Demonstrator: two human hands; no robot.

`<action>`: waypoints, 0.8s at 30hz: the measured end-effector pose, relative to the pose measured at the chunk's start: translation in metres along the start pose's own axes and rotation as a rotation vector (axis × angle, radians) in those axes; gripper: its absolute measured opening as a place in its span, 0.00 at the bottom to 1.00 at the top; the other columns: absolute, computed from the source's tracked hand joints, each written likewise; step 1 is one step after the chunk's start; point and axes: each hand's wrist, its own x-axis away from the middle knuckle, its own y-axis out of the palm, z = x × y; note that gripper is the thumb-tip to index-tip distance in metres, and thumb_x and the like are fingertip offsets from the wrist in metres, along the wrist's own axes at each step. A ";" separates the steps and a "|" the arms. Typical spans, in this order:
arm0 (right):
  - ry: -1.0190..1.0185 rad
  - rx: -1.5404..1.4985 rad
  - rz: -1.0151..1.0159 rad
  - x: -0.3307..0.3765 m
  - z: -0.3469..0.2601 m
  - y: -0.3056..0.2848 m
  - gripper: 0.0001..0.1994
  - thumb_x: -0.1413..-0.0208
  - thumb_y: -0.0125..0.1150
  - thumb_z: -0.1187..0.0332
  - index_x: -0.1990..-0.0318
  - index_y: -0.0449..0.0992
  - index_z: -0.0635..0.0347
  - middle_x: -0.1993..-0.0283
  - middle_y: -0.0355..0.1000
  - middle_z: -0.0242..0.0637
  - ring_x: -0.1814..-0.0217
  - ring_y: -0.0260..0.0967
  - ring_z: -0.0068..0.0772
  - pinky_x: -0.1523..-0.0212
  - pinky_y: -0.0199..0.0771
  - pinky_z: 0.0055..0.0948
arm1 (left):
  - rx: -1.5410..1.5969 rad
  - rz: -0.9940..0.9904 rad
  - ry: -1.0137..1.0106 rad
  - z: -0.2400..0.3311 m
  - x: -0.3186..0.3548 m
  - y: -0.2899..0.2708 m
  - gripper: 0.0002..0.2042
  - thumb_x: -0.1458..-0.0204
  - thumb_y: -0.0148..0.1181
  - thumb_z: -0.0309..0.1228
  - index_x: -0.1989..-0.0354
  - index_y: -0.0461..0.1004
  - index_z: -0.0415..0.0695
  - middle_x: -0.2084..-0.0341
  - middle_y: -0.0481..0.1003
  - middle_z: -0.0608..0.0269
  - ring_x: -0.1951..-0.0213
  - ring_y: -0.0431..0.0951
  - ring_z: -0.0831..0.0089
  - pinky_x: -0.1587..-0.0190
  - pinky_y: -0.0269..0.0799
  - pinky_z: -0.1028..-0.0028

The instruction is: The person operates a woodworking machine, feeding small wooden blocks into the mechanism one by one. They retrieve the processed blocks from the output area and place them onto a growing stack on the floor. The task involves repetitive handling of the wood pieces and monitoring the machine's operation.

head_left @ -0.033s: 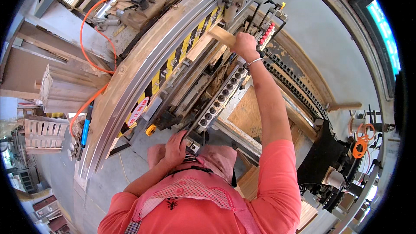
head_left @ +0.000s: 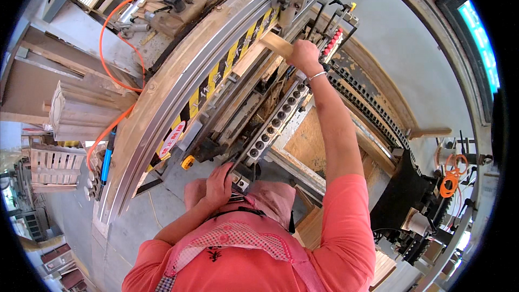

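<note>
My right hand (head_left: 304,55) is stretched forward over the machine, its fingers closed on one end of a short flat wooden board (head_left: 277,45). The board's other end meets a pale wooden strip (head_left: 250,58) lying along the striped guard. Close to my waist, my left hand (head_left: 218,185) rests at the machine's near end with its fingers curled. Beside those fingers is a thin dark bar (head_left: 233,166); what they grip, if anything, is hidden. Between my hands runs a metal block with a row of round black sockets (head_left: 273,123).
A long metal beam (head_left: 178,65) with a yellow-and-black striped guard (head_left: 203,89) curves along the left. An orange hose (head_left: 102,48) loops over it. Red knobs (head_left: 332,42) sit beyond my right hand. Black slotted rails (head_left: 373,103) and a lit screen (head_left: 478,43) are at right.
</note>
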 end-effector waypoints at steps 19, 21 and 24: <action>0.008 -0.019 -0.012 -0.011 0.001 0.010 0.18 0.71 0.68 0.57 0.73 0.79 0.61 0.69 0.75 0.45 0.64 0.74 0.44 0.61 0.75 0.35 | -0.027 -0.016 -0.008 0.009 -0.006 -0.005 0.16 0.49 0.46 0.25 0.52 0.65 0.36 0.59 0.71 0.44 0.60 0.70 0.44 0.57 0.67 0.57; 0.014 -0.016 -0.024 -0.012 0.000 0.009 0.17 0.71 0.68 0.58 0.73 0.79 0.60 0.69 0.75 0.45 0.64 0.74 0.43 0.62 0.75 0.35 | -0.025 -0.003 0.010 0.005 -0.005 -0.002 0.16 0.50 0.47 0.24 0.52 0.65 0.36 0.59 0.71 0.44 0.60 0.70 0.44 0.57 0.67 0.57; 0.010 -0.010 -0.020 -0.012 -0.001 0.008 0.16 0.70 0.68 0.60 0.73 0.79 0.59 0.69 0.75 0.45 0.64 0.74 0.43 0.62 0.76 0.36 | -0.047 -0.025 -0.014 0.008 -0.005 -0.005 0.16 0.51 0.47 0.24 0.52 0.65 0.36 0.60 0.71 0.44 0.60 0.70 0.44 0.57 0.67 0.56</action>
